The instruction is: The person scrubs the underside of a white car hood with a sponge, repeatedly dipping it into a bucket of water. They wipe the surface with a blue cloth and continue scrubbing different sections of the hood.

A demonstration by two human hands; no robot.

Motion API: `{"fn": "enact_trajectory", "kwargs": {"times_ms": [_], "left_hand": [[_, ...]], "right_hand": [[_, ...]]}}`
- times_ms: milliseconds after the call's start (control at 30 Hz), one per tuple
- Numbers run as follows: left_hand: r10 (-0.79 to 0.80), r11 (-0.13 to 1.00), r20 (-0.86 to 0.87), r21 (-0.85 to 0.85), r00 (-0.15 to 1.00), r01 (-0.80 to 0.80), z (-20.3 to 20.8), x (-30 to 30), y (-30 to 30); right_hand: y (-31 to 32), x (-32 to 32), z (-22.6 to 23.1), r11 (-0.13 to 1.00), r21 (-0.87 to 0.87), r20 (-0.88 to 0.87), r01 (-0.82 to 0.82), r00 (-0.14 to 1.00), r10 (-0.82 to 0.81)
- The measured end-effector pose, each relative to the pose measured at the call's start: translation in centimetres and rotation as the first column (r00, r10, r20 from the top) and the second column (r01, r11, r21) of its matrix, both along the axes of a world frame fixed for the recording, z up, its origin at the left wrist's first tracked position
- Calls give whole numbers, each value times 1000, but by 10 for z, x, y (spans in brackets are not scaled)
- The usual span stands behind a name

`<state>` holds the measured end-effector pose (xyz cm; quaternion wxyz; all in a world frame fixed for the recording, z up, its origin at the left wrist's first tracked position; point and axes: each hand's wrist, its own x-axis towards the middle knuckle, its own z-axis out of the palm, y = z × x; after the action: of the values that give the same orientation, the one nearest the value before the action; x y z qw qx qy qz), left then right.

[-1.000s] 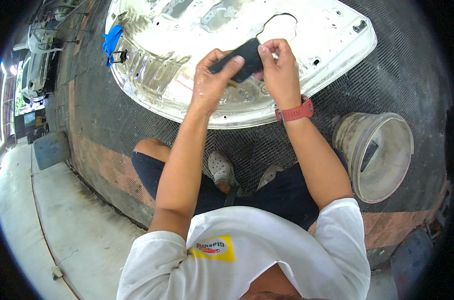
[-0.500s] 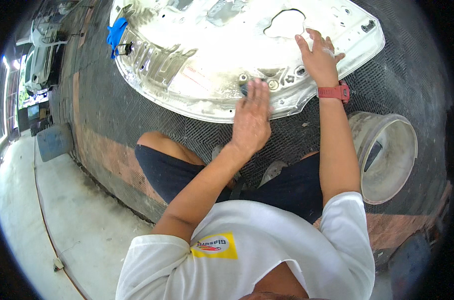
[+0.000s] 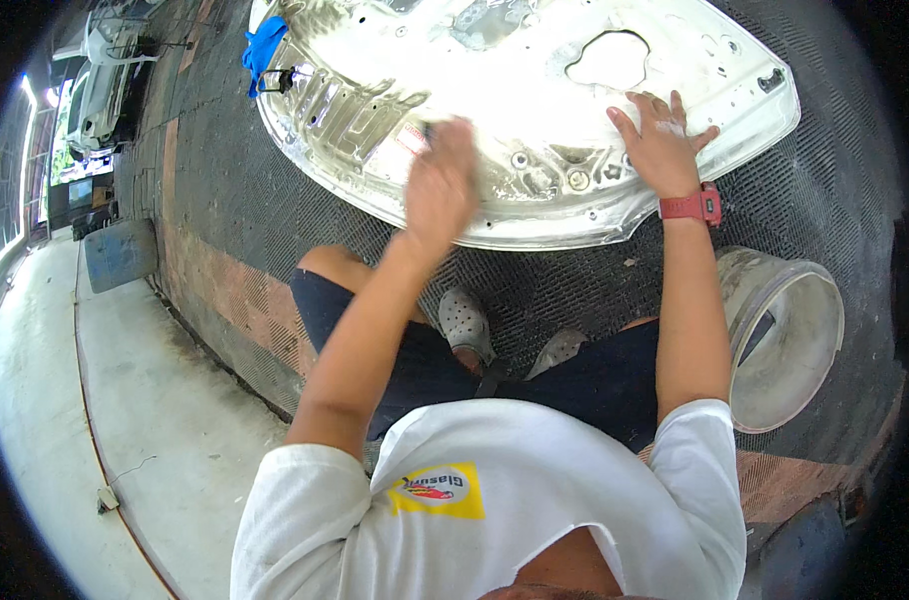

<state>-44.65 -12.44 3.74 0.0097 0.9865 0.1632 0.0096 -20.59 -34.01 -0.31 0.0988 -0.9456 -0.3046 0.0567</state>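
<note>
A large white metal car body panel (image 3: 495, 110) with holes and pressed ridges lies in front of me, bare-looking grey patches on its left part. My left hand (image 3: 441, 190), blurred by motion, is on the panel's near left area, palm down. A small dark pad (image 3: 428, 130) shows at its fingertips; most of it is hidden beneath the fingers. My right hand (image 3: 663, 147) rests with spread fingers on the right part of the panel, below a large rounded opening. Whitish residue marks its back, and a red watch (image 3: 691, 206) circles that wrist.
A blue cloth (image 3: 264, 45) hangs at the panel's far left edge. To my right a pale round bucket (image 3: 785, 345) lies tipped, a dark flat piece inside. My shoes (image 3: 465, 322) are on the dark textured mat. A vehicle (image 3: 103, 90) stands far left, beyond a grey-blue container (image 3: 121, 255).
My left hand has swept left and a little farther away along the panel with the dark pad. The whole view has shifted slightly; my right hand stays on the panel.
</note>
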Motion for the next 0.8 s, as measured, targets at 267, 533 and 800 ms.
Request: {"fn": "enact_trajectory", "kwargs": {"times_ms": [267,533,800], "left_hand": [[-172,983,163,89,972,159,-16,-12,12],[-230,973,128,38,965,227,0,-11,-40],[113,990,-139,103,984,-99,-1,15,46]], "right_hand": [[4,-2,3,998,-69,-1,-7,1000,7],[1,-4,1,998,-52,-11,-21,1000,21],[4,-8,-8,999,-14,67,-44,997,45]]}}
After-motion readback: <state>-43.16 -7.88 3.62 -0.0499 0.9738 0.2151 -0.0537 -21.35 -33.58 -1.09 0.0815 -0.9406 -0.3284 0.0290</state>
